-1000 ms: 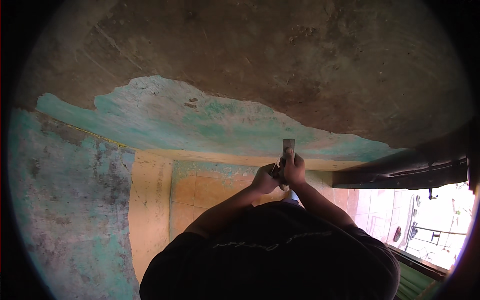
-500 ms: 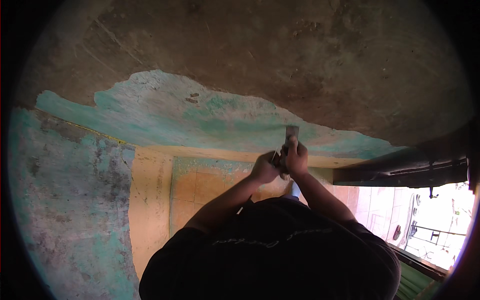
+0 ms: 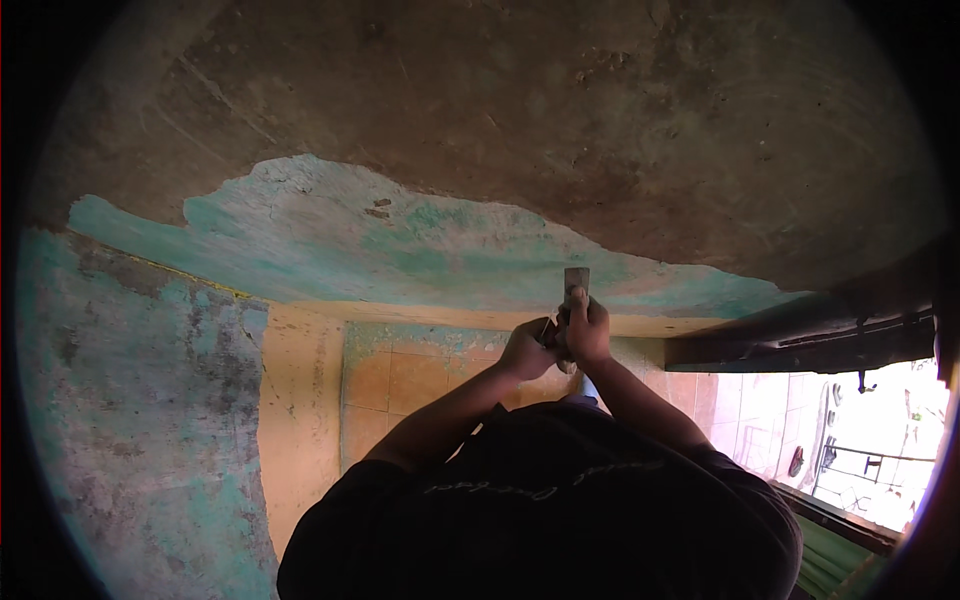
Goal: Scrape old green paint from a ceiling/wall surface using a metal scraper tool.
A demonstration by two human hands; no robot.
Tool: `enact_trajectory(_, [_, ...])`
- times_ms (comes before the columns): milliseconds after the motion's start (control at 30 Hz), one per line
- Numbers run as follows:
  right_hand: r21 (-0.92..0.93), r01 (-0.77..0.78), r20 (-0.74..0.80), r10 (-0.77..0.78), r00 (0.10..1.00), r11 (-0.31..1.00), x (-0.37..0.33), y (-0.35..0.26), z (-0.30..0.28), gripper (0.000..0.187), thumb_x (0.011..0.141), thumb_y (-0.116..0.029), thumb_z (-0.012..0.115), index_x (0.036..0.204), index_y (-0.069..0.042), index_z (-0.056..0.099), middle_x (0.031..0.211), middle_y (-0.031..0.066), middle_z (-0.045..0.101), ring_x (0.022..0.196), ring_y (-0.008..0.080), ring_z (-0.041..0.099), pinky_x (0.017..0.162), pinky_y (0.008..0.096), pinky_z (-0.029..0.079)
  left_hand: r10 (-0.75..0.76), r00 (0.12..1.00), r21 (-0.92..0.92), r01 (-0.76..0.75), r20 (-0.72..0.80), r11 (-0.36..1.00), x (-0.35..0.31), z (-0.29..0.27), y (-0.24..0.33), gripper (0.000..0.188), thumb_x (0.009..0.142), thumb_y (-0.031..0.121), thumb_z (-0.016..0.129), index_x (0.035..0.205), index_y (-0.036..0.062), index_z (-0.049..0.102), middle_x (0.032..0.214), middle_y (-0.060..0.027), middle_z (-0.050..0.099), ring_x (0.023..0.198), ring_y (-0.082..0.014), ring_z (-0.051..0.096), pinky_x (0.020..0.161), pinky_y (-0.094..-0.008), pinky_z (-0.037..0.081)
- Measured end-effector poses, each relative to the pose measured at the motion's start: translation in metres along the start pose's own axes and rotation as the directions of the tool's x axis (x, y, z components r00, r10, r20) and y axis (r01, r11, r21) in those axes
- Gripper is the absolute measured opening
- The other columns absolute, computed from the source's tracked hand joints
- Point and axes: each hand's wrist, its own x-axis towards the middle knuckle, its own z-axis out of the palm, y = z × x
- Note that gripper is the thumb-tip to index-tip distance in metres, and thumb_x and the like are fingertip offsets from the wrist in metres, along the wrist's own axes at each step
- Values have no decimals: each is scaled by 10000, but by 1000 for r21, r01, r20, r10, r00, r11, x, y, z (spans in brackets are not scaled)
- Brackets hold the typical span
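Note:
Both of my hands are raised overhead on one tool. My right hand [image 3: 588, 330] grips the handle of a scraper, whose flat metal blade [image 3: 576, 280] sticks up against the teal-painted patch of ceiling [image 3: 350, 240]. Pressed against the handle from the left, my left hand [image 3: 525, 350] closes around its lower part. The blade's tip meets the paint near the lower edge of the teal area. My dark shirt [image 3: 540, 510] fills the bottom of the view and hides the rest of my arms.
Bare brown-grey plaster [image 3: 600, 120] covers the ceiling above the teal patch. A worn teal wall [image 3: 130, 400] stands at the left, an orange tiled wall [image 3: 420, 380] behind my arms. A dark frame [image 3: 800, 340] and a bright opening [image 3: 870, 450] are at the right.
The scraper and both hands pushed a little upward along the ceiling, then came back slightly. My grip stays the same.

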Motion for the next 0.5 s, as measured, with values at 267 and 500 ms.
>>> enact_trajectory(267, [12,73,24,-73,997,997,9,-7,6,418,924,-378,432,707,-26,487,592,17,484,508,87,445,472,244,372,40,997,-20,-42,-69,999,11,-3,4,230,665,151,726,726,42,532,593,-52,544,535,-132,487,519,-291,408])
enact_trajectory(500, [-54,10,-9,-10,1000,999,1,14,0,439,924,-383,429,693,-17,498,586,27,494,527,99,459,493,255,380,-3,999,26,4,-54,1000,-6,7,-4,227,674,157,720,731,33,539,595,-66,566,547,-124,511,533,-289,422])
